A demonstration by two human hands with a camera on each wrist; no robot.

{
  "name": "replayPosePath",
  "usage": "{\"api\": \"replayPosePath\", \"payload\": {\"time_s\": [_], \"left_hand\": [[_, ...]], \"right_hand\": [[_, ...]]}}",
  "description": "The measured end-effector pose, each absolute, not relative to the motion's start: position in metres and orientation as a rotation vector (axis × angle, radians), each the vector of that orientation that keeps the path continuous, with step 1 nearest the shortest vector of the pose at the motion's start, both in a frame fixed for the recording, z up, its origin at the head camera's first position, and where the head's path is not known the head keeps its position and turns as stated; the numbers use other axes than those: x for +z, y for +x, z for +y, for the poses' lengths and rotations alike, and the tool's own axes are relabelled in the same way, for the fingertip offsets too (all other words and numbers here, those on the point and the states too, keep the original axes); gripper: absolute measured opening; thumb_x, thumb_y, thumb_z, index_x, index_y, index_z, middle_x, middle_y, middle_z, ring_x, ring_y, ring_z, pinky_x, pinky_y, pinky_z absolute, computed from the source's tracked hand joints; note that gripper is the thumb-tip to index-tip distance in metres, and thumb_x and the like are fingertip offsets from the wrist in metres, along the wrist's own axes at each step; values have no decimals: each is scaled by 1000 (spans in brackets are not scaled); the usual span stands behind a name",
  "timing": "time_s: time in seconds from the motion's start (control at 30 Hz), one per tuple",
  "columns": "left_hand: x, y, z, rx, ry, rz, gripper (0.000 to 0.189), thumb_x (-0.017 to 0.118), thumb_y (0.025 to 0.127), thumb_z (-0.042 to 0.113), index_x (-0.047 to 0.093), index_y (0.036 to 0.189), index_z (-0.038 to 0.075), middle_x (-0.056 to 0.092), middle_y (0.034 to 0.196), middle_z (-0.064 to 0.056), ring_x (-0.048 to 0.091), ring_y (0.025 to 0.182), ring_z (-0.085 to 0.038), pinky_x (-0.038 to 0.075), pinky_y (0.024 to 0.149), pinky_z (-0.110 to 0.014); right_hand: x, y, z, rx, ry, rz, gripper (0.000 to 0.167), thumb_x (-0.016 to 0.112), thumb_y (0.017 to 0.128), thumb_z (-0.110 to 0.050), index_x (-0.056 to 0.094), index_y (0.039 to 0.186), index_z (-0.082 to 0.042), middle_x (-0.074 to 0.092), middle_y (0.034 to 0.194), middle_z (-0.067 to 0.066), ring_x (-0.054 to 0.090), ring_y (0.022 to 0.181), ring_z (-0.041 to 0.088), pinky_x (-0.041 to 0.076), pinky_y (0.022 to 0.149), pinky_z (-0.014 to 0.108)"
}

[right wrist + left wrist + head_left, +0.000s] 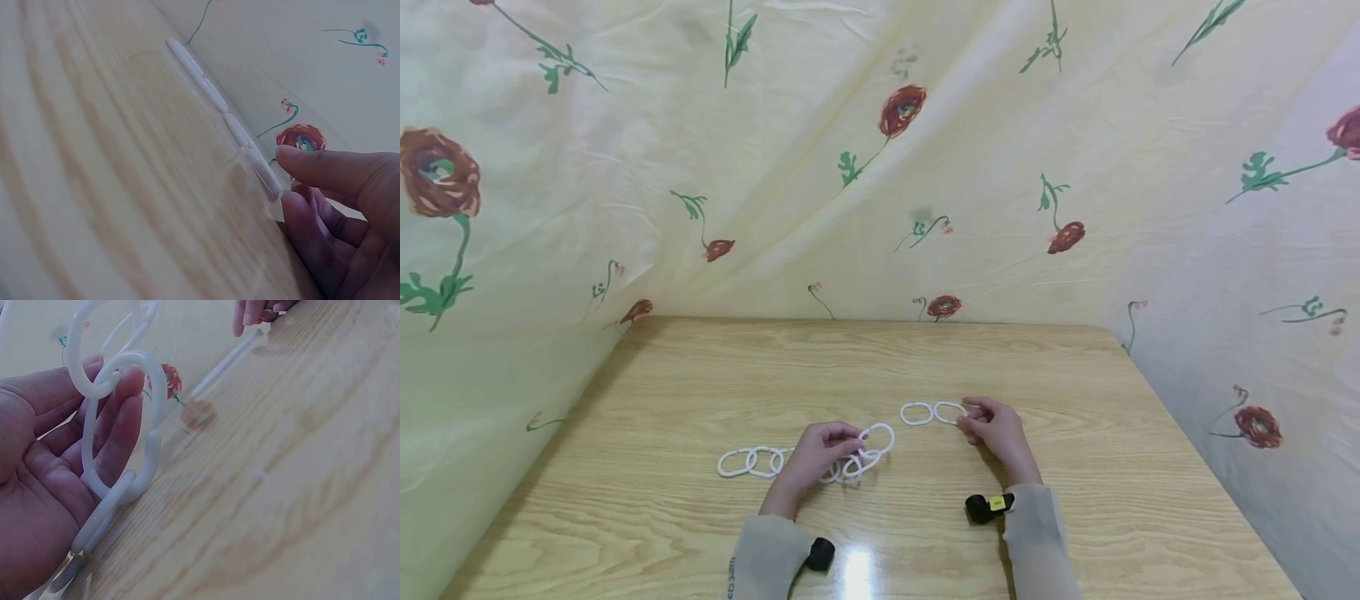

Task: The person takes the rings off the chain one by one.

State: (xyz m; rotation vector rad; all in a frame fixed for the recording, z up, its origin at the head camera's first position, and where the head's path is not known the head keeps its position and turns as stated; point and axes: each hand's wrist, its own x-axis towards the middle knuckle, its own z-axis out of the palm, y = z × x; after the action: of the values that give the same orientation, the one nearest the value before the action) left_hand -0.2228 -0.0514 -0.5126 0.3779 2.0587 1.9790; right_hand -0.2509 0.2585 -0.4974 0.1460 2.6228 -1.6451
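My left hand [820,454] pinches a white plastic chain link [891,433] above the table. More links hang joined to it, as the left wrist view shows with an oval link [154,456] in front of the fingers. From under this hand, the white chain [720,465] runs left across the table, partly hidden. My right hand [996,429] is at the right end of a loose white link [950,404] lying flat; in the right wrist view the thumb and finger stand apart beside that link [247,147]. Another loose link [917,405] lies just left of it.
The wooden table [865,358] reaches back to a flower-printed cloth [790,167], which hangs behind it and along both sides. A small black camera [822,554] sits on the left wrist, another [977,508] on the right.
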Motion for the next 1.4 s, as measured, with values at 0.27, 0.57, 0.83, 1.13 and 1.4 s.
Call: {"api": "replayPosePath", "payload": {"time_s": [0.27,0.57,0.83,1.13,1.4], "left_hand": [[-512,-223,-52,1976,398,2062,27,64,92,8,64,110,-12,70,99,-23,66,78,-5,56,73,-17],[-511,-223,-52,1979,414,2055,28,64,92,6,62,111,-14,68,101,-30,65,78,-3,56,73,-16],[-511,-223,-52,1984,426,2047,29,64,92,7,62,112,-15,69,99,-28,66,77,-1,56,73,-17],[-511,-223,-52,1976,424,2050,29,64,92,7,62,111,-15,69,100,-28,66,77,-2,56,73,-16],[-510,-222,-53,1980,407,2055,28,65,92,8,64,111,-12,68,102,-28,66,78,-4,56,73,-17]], "right_hand": [[-498,-252,257,-1806,137,2554,42,66,89,-2,56,130,3,62,91,5,59,73,5,59,64,22],[-499,-253,249,-1904,116,2491,40,67,90,-6,58,129,2,60,90,-2,59,76,4,59,66,22],[-500,-252,232,-2023,-24,2308,41,67,90,-9,58,125,9,64,88,-7,59,77,5,59,62,24],[-502,-243,211,-1851,-251,2016,44,69,90,-19,59,123,8,64,91,-1,59,74,11,59,57,26],[-503,-240,191,-1820,-387,1893,46,68,90,-18,56,119,16,66,81,-2,61,71,7,58,56,23]]}}
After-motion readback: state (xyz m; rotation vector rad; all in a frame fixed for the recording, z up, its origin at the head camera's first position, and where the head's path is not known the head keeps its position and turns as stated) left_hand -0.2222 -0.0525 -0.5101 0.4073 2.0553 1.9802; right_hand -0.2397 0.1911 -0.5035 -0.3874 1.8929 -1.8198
